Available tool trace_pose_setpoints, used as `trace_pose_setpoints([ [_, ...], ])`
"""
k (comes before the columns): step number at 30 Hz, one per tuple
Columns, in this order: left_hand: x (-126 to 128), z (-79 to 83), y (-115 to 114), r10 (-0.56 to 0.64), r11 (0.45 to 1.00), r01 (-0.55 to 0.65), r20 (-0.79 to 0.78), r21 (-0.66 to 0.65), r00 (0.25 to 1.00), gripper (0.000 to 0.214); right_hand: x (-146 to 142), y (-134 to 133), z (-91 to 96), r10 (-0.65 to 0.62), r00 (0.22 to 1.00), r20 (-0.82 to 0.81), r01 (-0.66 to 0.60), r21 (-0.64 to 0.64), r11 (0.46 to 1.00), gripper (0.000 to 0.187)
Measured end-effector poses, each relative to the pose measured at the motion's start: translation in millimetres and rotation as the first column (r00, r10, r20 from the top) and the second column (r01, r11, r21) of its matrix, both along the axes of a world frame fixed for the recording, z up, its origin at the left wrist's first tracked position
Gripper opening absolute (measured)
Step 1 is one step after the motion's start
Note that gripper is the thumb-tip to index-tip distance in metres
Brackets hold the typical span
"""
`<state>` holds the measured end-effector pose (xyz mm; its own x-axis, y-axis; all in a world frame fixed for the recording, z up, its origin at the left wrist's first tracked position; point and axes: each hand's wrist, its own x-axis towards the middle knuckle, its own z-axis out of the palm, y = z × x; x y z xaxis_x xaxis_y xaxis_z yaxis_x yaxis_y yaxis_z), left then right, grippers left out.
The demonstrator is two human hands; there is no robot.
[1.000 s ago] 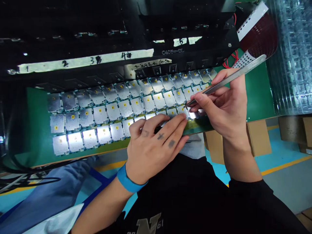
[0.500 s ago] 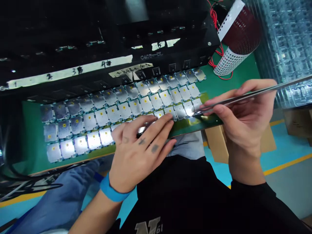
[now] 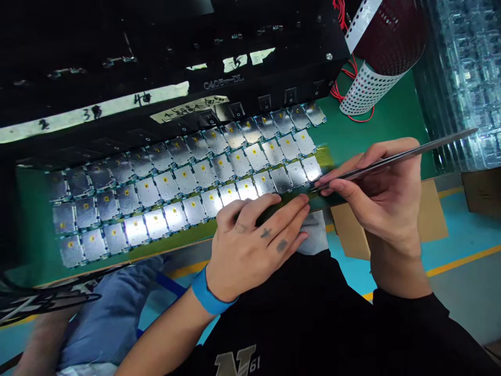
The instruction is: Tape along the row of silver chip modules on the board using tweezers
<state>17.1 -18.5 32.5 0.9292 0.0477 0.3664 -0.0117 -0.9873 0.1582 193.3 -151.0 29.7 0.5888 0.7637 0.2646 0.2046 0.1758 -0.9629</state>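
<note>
Steel tweezers (image 3: 395, 159), pinched firmly in the right hand (image 3: 385, 201), were held with tips just beside metal-shielded modules (image 3: 223, 180), set in rows on a green circuit panel (image 3: 195, 235). The left hand (image 3: 250, 245), loosely curled and gripping nothing, was rested across the panel's near edge.

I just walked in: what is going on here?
A person is working with bare hands on a green board carrying rows of silver modules with yellow marks. The right hand holds long steel tweezers, their tips at the front row. The left hand, with a blue wristband, rests on the board's near edge.
</note>
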Motion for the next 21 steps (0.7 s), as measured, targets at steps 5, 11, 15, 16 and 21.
trace_pose_setpoints([
  [5,2,0.4,-1,0.005,1.000,-0.005,0.016,-0.010,1.000,0.028,-1,-1,-0.4,-0.016,1.000,-0.010,0.016,-0.013,1.000,0.039],
  [11,3,1.5,-1,0.008,1.000,-0.008,0.032,-0.002,0.999,0.027,-3,2,1.3,-0.005,1.000,-0.029,0.006,0.023,1.000,0.040],
  [15,4,-1.3,-2,0.010,1.000,-0.010,0.032,-0.002,0.999,0.028,-3,3,1.3,-0.034,0.998,-0.046,0.037,0.052,0.998,0.038],
  [16,4,-2.2,-2,0.008,1.000,-0.008,0.037,0.000,0.999,0.027,-3,4,1.4,-0.038,0.998,-0.046,0.040,0.063,0.997,0.037],
  [21,6,0.7,-2,-0.002,1.000,0.002,0.050,0.001,0.999,0.026,-1,10,7.9,-0.050,0.997,-0.051,0.054,0.077,0.996,0.036],
])
